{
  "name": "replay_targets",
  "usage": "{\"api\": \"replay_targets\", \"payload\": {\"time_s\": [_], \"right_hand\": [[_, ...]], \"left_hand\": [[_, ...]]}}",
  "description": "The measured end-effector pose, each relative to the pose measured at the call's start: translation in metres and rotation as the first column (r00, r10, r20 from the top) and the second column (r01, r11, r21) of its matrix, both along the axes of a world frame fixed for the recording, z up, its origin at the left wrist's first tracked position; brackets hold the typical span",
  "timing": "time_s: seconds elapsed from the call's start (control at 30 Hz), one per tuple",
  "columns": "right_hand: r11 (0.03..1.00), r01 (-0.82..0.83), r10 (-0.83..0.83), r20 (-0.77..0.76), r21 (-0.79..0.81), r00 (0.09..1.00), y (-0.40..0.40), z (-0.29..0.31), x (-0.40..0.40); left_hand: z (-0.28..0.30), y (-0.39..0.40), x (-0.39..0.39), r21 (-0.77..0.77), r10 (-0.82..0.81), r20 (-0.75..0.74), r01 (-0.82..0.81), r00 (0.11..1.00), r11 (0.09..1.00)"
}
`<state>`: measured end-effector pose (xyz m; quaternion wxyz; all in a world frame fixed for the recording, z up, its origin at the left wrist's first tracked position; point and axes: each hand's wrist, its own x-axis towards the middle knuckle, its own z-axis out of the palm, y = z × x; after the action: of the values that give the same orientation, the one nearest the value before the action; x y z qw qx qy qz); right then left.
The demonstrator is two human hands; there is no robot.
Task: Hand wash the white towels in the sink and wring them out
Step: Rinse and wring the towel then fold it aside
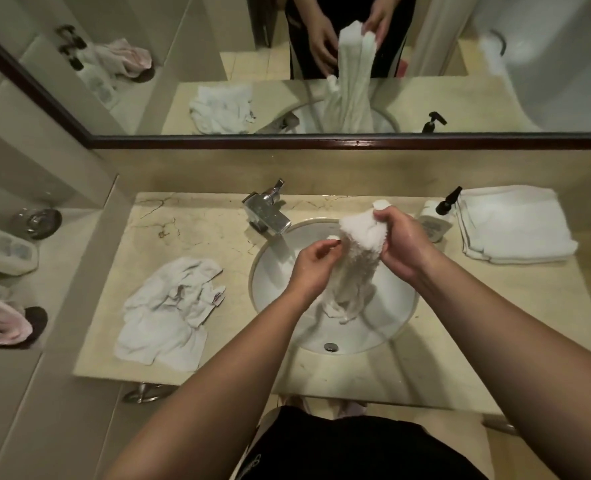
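Gripping the top of a wet white terry towel [358, 258], the right hand [403, 242] curls its fingers round the bunched upper end, while the left hand [309, 265] pinches a fold of the same towel at about nine o'clock from that grip, a little lower. The two hands are close together, both clamped on the cloth. It hangs as a limp column above the round white ceramic sink [384, 327], its lower tail trailing into the bowl.

By the look of it the towel is soaked, so it is likely heavy for its size, floppy and somewhat slippery. A full-fisted hold at each end of the gathered roll would suit wringing better than a fingertip pinch.

At eleven o'clock from the hands stands the chrome faucet [268, 211]. At three o'clock lie a white pump bottle with a black nozzle [438, 218] and, beyond it, a folded stack of white towels [514, 225]. At eight o'clock a crumpled white towel [169, 310] lies on the beige marble counter [197, 223].
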<state>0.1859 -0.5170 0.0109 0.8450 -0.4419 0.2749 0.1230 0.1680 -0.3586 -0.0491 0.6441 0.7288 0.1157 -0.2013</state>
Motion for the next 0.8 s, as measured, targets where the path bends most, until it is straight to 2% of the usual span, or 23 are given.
{"api": "replay_targets", "payload": {"time_s": [0.2, 0.43, 0.5, 0.63, 0.7, 0.77, 0.8], "right_hand": [[0.993, -0.030, 0.027, 0.028, 0.111, 0.999, 0.001, 0.013, -0.001], [0.987, -0.043, 0.037, 0.042, 0.155, 0.998, -0.009, 0.016, 0.006], [0.988, -0.032, 0.028, 0.032, 0.150, 0.999, -0.015, 0.011, 0.008], [0.995, 0.029, -0.027, -0.018, 0.100, 0.999, -0.025, 0.000, 0.009], [0.996, 0.062, -0.059, -0.053, 0.058, 0.997, -0.030, -0.007, 0.012], [0.993, 0.064, -0.074, -0.104, -0.094, 0.992, -0.034, -0.015, 0.015], [0.976, 0.023, -0.053, -0.135, -0.216, 0.989, -0.036, -0.018, 0.016]], "left_hand": [[-0.017, 0.006, 0.016, 0.157, 0.046, -0.031, -0.040, 0.998, 0.987], [-0.021, 0.016, 0.027, 0.347, -0.086, 0.056, 0.062, 0.995, 0.936], [-0.022, 0.021, 0.029, 0.399, -0.081, 0.048, 0.055, 0.996, 0.915], [-0.023, 0.036, 0.031, 0.371, -0.006, 0.015, 0.000, 1.000, 0.929], [-0.022, 0.042, 0.032, 0.350, 0.073, -0.054, -0.050, 0.996, 0.936], [-0.020, 0.045, 0.034, 0.185, 0.254, -0.171, -0.222, 0.952, 0.957], [-0.018, 0.047, 0.036, 0.095, 0.354, -0.229, -0.341, 0.907, 0.935]]}}
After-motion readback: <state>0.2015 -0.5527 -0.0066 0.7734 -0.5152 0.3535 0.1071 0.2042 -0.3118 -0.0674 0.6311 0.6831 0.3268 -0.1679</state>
